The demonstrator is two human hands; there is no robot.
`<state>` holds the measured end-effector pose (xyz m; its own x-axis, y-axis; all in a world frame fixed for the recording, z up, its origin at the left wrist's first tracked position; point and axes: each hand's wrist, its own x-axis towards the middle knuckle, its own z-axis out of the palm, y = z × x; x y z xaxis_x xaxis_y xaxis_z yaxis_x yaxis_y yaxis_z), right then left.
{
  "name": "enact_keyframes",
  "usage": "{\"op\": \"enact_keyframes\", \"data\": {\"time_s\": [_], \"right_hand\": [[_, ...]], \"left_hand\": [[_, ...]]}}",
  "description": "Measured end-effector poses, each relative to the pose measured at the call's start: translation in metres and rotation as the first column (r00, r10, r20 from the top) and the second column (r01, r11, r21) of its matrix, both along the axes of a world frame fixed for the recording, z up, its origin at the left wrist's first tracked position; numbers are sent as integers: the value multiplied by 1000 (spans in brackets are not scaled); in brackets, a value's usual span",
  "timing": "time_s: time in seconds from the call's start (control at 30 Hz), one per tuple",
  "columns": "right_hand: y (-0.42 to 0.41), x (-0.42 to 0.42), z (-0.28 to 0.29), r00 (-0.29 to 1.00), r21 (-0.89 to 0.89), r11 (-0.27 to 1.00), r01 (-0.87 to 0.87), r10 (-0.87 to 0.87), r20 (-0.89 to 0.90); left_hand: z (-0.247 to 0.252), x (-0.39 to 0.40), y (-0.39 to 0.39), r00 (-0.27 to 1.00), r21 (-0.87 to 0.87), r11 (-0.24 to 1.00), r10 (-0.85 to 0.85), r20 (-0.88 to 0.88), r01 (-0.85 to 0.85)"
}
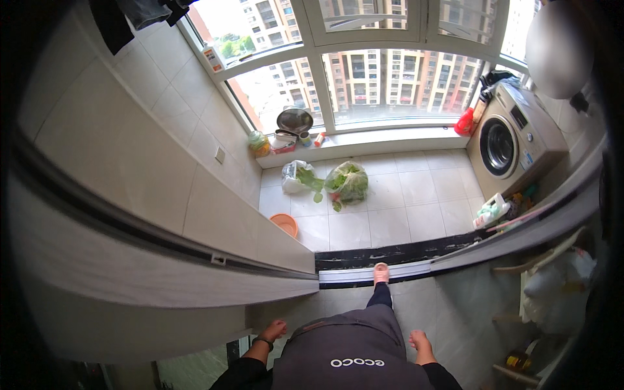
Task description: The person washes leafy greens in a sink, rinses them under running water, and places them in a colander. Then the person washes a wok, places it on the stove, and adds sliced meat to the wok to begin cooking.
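Note:
My left hand [276, 330], with a dark band at the wrist, hangs beside my dark grey apron [348, 341]. Its fingers are curled and I see nothing in them. On the apron's other side hangs my right hand [418, 338], also curled, with no object visible in it. One foot in a pink slipper [381, 273] is on the sliding-door track [348, 276] at the balcony doorway. Beyond it, a clear plastic bag of leafy greens [347, 183] rests on the tiled floor. A white plastic bag [291, 181] with leaves spilling out lies to its left.
An orange basin [284, 225] stands by the left wall. A front-loading washing machine [512, 139] is at right, with a white bottle [491, 210] before it. The low window ledge [390, 145] bears a glass jar [259, 144] and a red container [464, 123]. A rack [516, 375] stands near right.

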<state>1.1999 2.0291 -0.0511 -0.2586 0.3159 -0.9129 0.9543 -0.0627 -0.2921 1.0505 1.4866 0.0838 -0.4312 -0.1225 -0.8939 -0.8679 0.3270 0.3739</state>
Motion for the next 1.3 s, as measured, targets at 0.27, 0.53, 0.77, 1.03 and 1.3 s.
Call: {"op": "enact_keyframes", "data": {"time_s": [0.27, 0.53, 0.77, 1.03, 1.3], "right_hand": [[97, -239, 9, 870, 202, 875, -439, 471, -148], [113, -419, 18, 352, 668, 411, -621, 907, -230], [-63, -371, -23, -77, 457, 1, -889, 986, -151], [-432, -141, 43, -774, 469, -671, -575, 259, -578], [-663, -69, 78, -833, 276, -818, -505, 378, -404]], "left_hand": [[23, -19, 64, 974, -44, 976, 215, 68, -212], [26, 48, 93, 843, 84, 855, 518, -144, -511], [64, 224, 71, 580, 43, 611, 769, -270, -790], [89, 450, 13, 290, -67, 282, 931, -224, -957], [69, 439, -233, 238, 120, 379, 765, -598, -918]]}}
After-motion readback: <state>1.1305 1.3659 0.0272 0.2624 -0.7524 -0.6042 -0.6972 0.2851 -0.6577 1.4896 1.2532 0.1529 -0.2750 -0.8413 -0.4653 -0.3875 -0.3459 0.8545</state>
